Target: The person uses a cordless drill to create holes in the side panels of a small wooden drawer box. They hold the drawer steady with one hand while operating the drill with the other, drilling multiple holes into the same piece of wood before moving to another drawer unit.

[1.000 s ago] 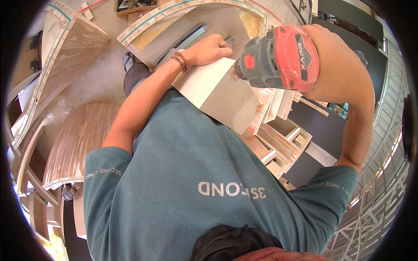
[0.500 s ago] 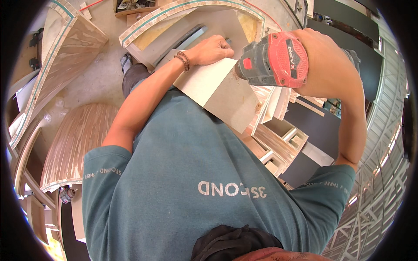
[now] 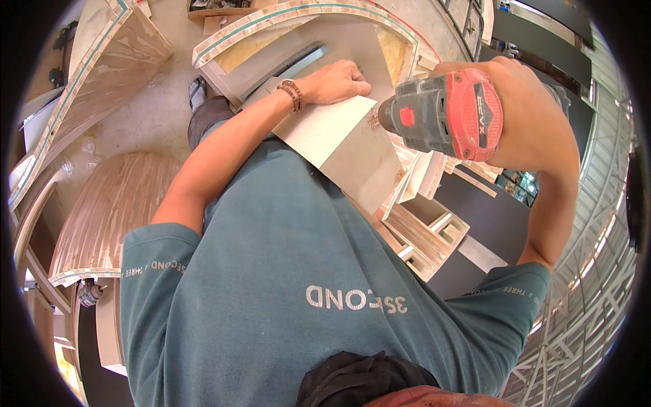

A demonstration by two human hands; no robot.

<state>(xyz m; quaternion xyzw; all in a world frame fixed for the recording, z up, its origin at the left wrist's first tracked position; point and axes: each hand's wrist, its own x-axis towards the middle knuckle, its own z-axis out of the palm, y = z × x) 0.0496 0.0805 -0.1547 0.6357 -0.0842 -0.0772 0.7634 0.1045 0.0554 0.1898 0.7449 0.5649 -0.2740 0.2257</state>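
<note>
My right hand (image 3: 525,108) is wrapped round a red and black power drill (image 3: 447,115), whose nose points left toward a pale board box (image 3: 325,129). The nose is close to the box's corner; whether its bit touches the wood is hidden. Two faces of the box show, one white and one greyish, with brown wood dust (image 3: 374,121) near the upper edge. At the far edge of the white face, my left hand (image 3: 336,83) is closed with its fingers curled over the board. The fingertips are mostly hidden. The box lies against the front of my shirt.
A curved wooden frame (image 3: 305,15) with a green strip stands beyond my hands. Slatted curved panels (image 3: 115,217) are at the left, with another power tool (image 3: 89,293) beside them. Small wooden compartments (image 3: 434,234) sit at the right, near dark boards (image 3: 485,203).
The drill has shifted right and slightly down, its nose a little farther from the box's corner, showing more of the wood dust. My left hand stays on the board; the whole view has shifted slightly.
</note>
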